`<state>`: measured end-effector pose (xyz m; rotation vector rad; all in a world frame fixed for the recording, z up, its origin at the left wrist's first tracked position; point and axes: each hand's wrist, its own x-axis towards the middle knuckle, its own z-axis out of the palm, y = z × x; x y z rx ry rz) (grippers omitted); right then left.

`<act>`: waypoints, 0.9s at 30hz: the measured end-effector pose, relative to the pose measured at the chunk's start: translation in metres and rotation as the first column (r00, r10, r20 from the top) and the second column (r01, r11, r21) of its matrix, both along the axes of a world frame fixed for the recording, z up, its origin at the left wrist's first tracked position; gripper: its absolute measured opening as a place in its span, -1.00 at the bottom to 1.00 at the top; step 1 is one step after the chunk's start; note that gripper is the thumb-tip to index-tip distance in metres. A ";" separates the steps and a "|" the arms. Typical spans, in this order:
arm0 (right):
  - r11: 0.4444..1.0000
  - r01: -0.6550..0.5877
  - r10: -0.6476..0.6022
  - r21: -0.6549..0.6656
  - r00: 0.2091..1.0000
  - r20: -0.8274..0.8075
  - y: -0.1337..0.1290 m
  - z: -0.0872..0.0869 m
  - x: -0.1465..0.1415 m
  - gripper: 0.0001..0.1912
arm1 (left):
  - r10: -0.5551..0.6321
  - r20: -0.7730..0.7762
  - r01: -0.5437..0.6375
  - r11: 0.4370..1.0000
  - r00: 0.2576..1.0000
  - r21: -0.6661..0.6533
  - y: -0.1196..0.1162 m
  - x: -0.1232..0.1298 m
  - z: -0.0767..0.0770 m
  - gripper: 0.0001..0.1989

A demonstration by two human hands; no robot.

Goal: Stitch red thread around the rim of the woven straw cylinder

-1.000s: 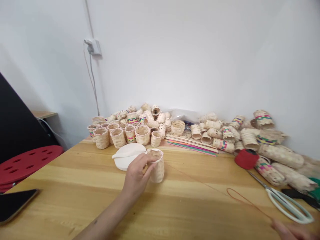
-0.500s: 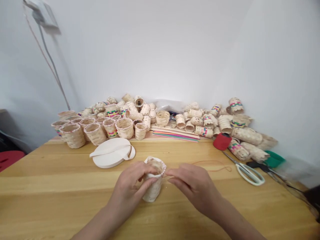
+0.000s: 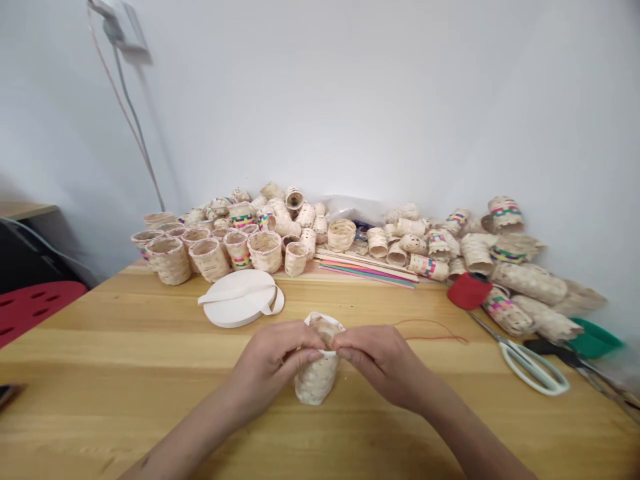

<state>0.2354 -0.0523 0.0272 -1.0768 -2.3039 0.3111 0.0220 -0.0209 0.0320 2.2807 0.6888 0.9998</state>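
A small woven basket (image 3: 317,381) of pale strips stands upright on the table before me, with a white band around its rim. My left hand (image 3: 273,357) pinches that rim on its left side, fingertips over the edge and thumb outside. At the right side of the rim, my right hand (image 3: 380,360) is closed, thumb and fingers gripping the band. Whether a needle is between those fingers is too small to tell. Behind the right hand a red thread (image 3: 435,337) lies loosely on the table.
A roll of white tape (image 3: 235,310) lies behind the left hand. Several finished baskets (image 3: 169,261) stand at the back left. Coloured strips (image 3: 367,275) lie at the back middle. Scissors (image 3: 533,367), a red spool (image 3: 469,291) and a green container (image 3: 595,339) are on the right.
My right hand has moved in from beside the basket onto its rim. My left fingers have shifted along the rim toward it. The camera view has turned slightly left.
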 end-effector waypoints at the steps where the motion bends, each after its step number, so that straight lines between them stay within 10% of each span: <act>1: 1.000 0.005 -0.005 0.003 1.000 0.003 -0.001 -0.001 -0.001 -0.70 | -0.014 0.003 0.014 1.000 1.000 0.019 0.000 0.000 0.000 -0.84; 13: 0.945 0.298 -0.321 -0.138 0.924 -0.205 -0.001 -0.001 0.015 -0.65 | 0.061 0.061 -0.061 0.998 0.996 -0.003 0.009 0.000 -0.006 -0.84; 20: 0.958 0.276 -0.287 -0.080 0.914 -0.286 0.000 -0.007 0.016 -0.80 | 0.040 0.050 -0.039 0.999 0.998 -0.011 0.006 0.001 -0.003 -0.86; 27: 0.944 0.098 0.002 0.316 0.953 -0.302 -0.003 -0.003 0.013 -0.87 | -0.056 0.038 0.054 0.998 0.998 0.039 0.000 0.003 -0.001 -0.89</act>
